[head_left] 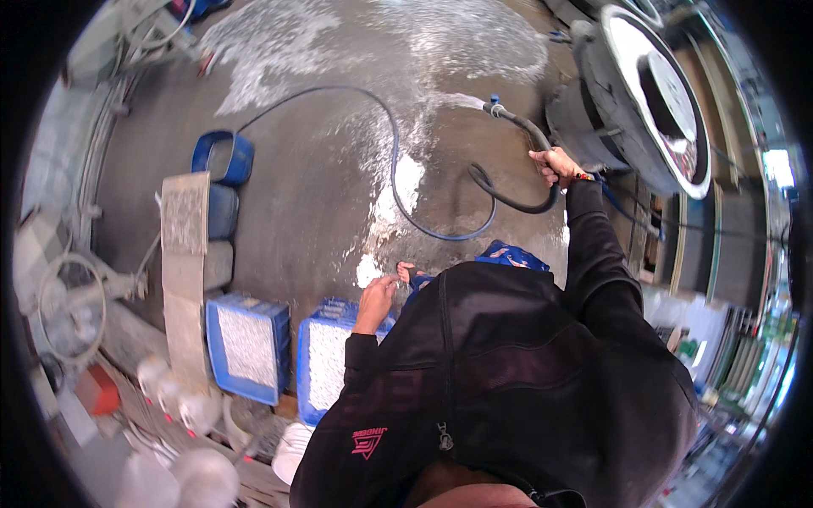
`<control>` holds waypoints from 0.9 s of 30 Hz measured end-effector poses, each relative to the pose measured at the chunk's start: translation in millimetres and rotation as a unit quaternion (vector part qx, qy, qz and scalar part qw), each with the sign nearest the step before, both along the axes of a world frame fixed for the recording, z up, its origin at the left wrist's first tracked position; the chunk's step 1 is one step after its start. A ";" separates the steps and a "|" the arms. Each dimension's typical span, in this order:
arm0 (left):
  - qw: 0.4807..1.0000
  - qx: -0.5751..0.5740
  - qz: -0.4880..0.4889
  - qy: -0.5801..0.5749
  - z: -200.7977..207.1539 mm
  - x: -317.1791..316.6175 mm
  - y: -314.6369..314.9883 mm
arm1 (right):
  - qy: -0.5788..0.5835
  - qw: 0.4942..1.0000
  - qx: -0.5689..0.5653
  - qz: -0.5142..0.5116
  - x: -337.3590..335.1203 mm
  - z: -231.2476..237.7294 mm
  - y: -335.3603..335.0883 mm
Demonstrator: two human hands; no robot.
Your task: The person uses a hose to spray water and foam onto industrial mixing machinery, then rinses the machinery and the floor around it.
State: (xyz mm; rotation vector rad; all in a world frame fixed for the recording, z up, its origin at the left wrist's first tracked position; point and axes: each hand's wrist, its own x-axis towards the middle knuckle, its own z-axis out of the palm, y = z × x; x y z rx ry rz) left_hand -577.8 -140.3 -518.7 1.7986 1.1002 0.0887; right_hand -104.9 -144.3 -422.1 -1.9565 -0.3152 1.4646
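The right hand [555, 167], at the end of an outstretched arm in a black sleeve, has its fingers wrapped around a dark hose [532, 127], which arches forward and to the left from the grip. Water [459, 100] spurts left from its end, beside a blue fitting [494, 99], onto the wet brown floor [305, 220], where whitish patches spread ahead. Behind the grip, the hose curls into a loop and trails across the floor toward a blue bucket [242, 161] at the left. The left hand [375, 302] hangs low near a bare foot [404, 272], its fingers bent; I cannot tell whether they hold anything. Just below it stands a blue crate [304, 372] of white material, with a similar crate [281, 347] to its left. A large round machine [601, 93] stands beyond the right hand.
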 end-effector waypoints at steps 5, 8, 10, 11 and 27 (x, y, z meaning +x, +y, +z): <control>0.994 -0.017 -0.108 -0.019 18.2 76.5 31.7 | 0.009 0.987 0.066 -0.148 46.7 -11.4 -65.7; 0.983 -0.036 -0.154 -0.091 40.6 146.8 43.0 | 0.010 0.974 0.099 -0.203 75.9 -27.5 -90.0; 0.977 -0.078 -0.165 -0.113 57.3 209.7 39.5 | 0.038 0.960 0.119 -0.252 93.0 -31.7 -98.0; 0.974 -0.084 -0.180 -0.112 65.3 242.1 37.7 | 0.060 0.953 0.137 -0.265 103.0 -35.8 -100.5; 0.987 -0.018 -0.157 -0.027 58.5 571.2 -16.0 | 0.064 0.936 0.290 -0.189 212.2 -38.1 -54.1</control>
